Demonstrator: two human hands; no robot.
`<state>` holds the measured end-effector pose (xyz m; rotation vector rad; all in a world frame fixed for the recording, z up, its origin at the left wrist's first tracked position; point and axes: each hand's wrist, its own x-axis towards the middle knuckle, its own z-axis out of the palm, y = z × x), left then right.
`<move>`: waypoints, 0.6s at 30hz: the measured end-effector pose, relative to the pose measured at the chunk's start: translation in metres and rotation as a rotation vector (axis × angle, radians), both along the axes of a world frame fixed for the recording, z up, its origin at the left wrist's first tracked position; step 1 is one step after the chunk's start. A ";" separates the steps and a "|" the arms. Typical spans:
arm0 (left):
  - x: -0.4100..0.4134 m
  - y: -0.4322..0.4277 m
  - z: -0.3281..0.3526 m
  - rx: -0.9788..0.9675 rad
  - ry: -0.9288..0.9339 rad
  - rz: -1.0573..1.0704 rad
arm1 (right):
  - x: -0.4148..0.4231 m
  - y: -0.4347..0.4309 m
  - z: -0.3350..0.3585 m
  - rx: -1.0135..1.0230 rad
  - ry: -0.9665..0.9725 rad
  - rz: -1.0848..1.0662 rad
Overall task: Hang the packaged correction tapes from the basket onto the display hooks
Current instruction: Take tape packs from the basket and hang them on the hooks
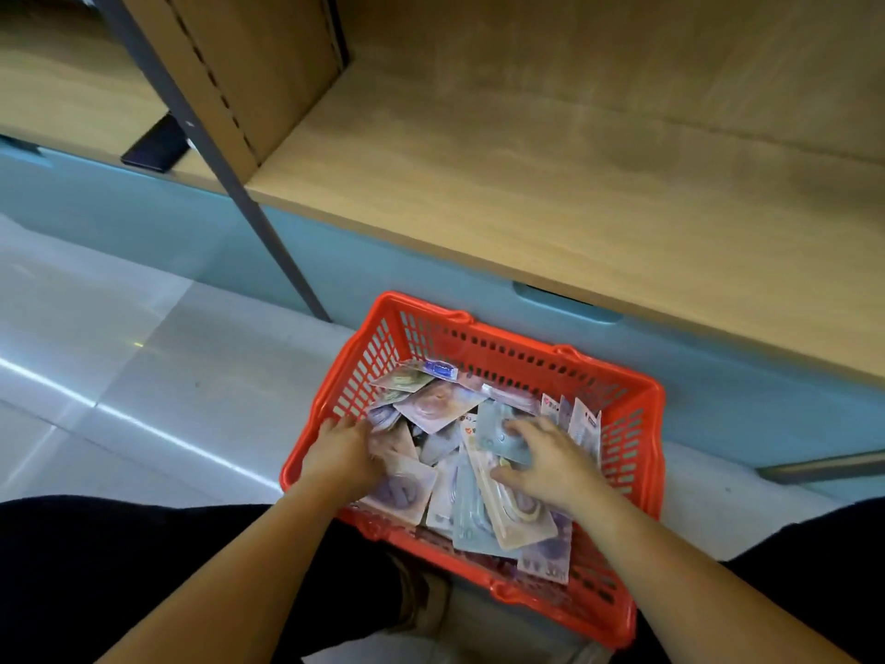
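While the flat, glossy packs [438, 404] lie heaped in the slotted red plastic basket [517, 364] on the floor [143, 376], your right hand [546, 460] pinches a bluish pack [498, 436]. Your left hand [342, 452] lies sunk among them, its grip hidden.

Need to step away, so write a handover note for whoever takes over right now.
Left hand: fingers dug among the correction tape packs at the basket's left side; hold unclear.
Right hand: pinches a bluish pack.
The red basket sits on the floor, packs piled inside; no display hooks in view.
Done: none seen hung. Left: hang every pack.
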<state>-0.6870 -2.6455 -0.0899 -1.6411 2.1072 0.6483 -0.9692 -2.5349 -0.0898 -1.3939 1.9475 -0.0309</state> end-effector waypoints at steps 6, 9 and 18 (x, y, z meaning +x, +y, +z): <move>0.007 0.000 0.003 0.130 0.022 -0.043 | 0.005 -0.011 -0.011 0.109 0.071 0.073; 0.009 0.000 0.010 0.116 0.079 -0.006 | 0.008 -0.012 -0.016 0.093 0.049 -0.003; -0.002 -0.026 0.041 0.263 0.766 0.467 | 0.008 0.009 -0.021 -0.162 -0.210 -0.115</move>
